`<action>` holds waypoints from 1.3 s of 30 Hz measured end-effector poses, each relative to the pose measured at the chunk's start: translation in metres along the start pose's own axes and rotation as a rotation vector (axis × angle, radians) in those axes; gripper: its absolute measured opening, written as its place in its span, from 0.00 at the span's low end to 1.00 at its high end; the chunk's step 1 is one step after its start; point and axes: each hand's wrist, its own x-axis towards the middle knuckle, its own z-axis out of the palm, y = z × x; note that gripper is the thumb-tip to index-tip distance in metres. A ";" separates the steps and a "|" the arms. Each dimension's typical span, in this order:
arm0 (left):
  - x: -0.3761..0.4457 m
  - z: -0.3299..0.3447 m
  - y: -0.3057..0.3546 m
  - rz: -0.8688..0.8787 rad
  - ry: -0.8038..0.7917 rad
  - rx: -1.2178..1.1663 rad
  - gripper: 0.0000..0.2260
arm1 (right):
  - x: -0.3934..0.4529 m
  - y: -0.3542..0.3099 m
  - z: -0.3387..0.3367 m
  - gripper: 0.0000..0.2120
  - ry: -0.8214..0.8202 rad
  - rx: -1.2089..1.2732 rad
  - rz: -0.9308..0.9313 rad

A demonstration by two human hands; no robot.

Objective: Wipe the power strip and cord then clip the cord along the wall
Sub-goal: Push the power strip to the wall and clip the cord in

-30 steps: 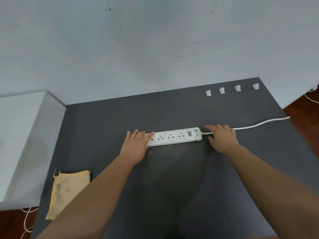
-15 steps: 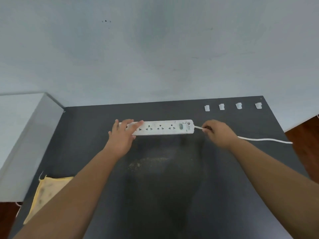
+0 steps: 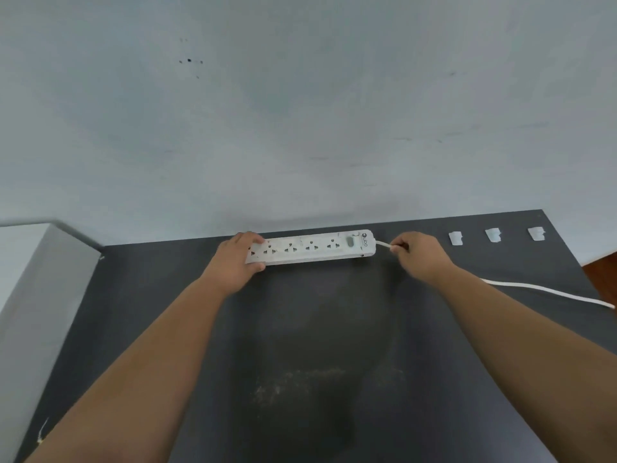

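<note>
A white power strip (image 3: 314, 247) lies along the far edge of the dark table (image 3: 317, 345), right at the foot of the pale wall (image 3: 300, 111). My left hand (image 3: 235, 262) grips its left end, fingers over the top and thumb at the near side. My right hand (image 3: 419, 253) pinches the white cord (image 3: 547, 290) just where it leaves the strip's right end. Beyond my right forearm the cord runs off the table's right edge. Three white cord clips (image 3: 455, 238) sit in a row by the wall at the far right.
A pale grey box or cabinet (image 3: 36, 295) stands against the table's left side. A patch of dust (image 3: 293, 382) marks the table's middle. Reddish floor (image 3: 601, 265) shows past the right edge. The yellow cloth is out of view except a thread at the lower left.
Both hands have slid the power strip away from me up to the wall. My right hand went from resting on the cord to pinching it. The camera tilted up, hiding the yellow cloth.
</note>
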 end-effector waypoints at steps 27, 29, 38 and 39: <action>0.010 0.110 0.107 0.086 0.066 0.283 0.27 | 0.025 0.007 0.014 0.15 0.013 -0.055 0.041; 0.009 0.113 0.108 0.066 0.066 0.277 0.26 | 0.012 0.025 0.003 0.14 -0.001 -0.123 0.022; 0.010 0.113 0.123 -0.014 0.058 0.238 0.26 | -0.030 0.114 -0.032 0.10 0.196 -0.193 0.127; 0.011 0.112 0.131 -0.057 0.062 0.212 0.27 | -0.031 0.114 -0.030 0.10 0.210 -0.203 0.129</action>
